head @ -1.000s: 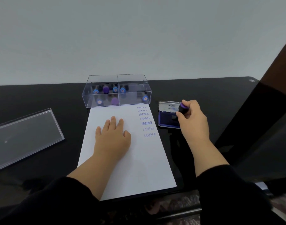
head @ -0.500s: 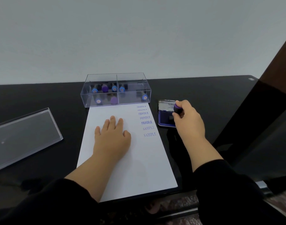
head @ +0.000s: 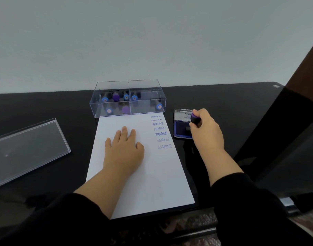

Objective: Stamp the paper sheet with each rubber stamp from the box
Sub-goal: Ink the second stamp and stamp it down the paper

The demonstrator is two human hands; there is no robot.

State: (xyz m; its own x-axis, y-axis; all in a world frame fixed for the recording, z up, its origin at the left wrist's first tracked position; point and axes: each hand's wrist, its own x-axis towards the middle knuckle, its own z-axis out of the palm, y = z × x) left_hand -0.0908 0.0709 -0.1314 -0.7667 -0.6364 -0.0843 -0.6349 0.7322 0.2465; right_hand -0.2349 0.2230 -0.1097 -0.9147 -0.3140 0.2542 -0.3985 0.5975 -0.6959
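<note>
The right hand [head: 206, 129] grips a black rubber stamp with a purple cap [head: 194, 118], its lower end down on the open blue ink pad [head: 181, 128]. Left of that grip, the left hand [head: 124, 148] lies flat, fingers straight, on the white paper sheet [head: 152, 174], beside its FRAGILE and SAMPLE prints. Beyond the sheet stands the clear plastic box [head: 128, 98] of stamps

A clear lid [head: 26, 148] lies on the black table [head: 223, 100].
</note>
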